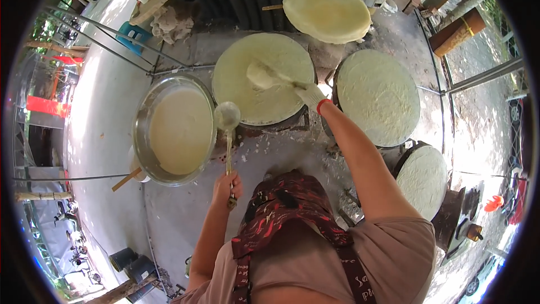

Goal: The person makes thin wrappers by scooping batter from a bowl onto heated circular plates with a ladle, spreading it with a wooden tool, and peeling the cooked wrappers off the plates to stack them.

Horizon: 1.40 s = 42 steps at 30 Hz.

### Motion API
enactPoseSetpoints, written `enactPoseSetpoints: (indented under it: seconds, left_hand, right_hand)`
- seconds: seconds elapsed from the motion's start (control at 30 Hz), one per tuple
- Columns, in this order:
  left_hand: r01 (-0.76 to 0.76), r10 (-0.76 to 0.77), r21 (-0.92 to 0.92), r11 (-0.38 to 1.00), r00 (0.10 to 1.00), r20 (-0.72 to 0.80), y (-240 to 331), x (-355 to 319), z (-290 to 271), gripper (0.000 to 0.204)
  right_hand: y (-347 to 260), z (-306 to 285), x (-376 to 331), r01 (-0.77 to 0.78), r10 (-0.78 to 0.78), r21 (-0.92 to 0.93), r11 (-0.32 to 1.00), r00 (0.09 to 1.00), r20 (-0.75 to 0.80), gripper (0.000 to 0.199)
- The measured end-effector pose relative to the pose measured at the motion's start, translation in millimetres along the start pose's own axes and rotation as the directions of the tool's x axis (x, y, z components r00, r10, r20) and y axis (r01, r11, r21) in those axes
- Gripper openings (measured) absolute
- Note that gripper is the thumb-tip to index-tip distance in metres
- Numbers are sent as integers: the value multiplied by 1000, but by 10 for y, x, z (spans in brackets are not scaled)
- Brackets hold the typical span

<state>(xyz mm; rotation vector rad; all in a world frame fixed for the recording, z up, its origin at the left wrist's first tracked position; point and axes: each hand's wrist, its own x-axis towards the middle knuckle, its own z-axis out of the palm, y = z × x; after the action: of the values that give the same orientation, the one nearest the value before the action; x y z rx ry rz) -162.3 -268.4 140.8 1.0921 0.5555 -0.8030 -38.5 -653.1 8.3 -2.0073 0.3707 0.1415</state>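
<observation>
Batter (264, 76), pale and wet, is spread thin over the round griddle (236, 93) ahead, where it is pushed by a spreader (267, 76) gripped in the gloved right hand (309, 95). It is judged soft, runny and easily torn, best handled only through tools. A long ladle (227, 117) is clenched at its handle end by the left hand (226, 187), its bowl held just beside the metal basin (143, 129) of batter. Three more coated griddles (378, 97) crowd the right and far sides.

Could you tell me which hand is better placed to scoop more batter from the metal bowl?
Left: the left hand holds the ladle beside the batter bowl; the gloved right hand is spreading on the griddle.
</observation>
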Motion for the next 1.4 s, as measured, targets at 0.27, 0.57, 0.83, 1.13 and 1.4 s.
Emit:
enactPoseSetpoints:
  seconds: [0.27,0.57,0.83,1.13,1.4]
  left_hand:
    - [-174,207,495,851,978,-12,248,626,314,16]
    - [63,-52,-10,998,895,443,737,253,-130,10]
    - [68,-149,263,962,942,301,875,-197,-271,17]
    - [-12,-459,844,536,835,304,-44,-276,-508,7]
    - [-60,-806,964,258,537,248,-1657,-1416,484,5]
  right_hand:
    - [-158,411,-1537,-237,357,630,739,931,-69,39]
    - [-742,1238,-1888,-230,358,826,515,933,37,39]
    - [-657,1579,-2128,-207,220,96,974,965,-145,40]
    - [112,1924,-4879,-103,700,717,690,347,-624,46]
    - [688,2969,-7973,214,661,756,619,-662,-354,32]
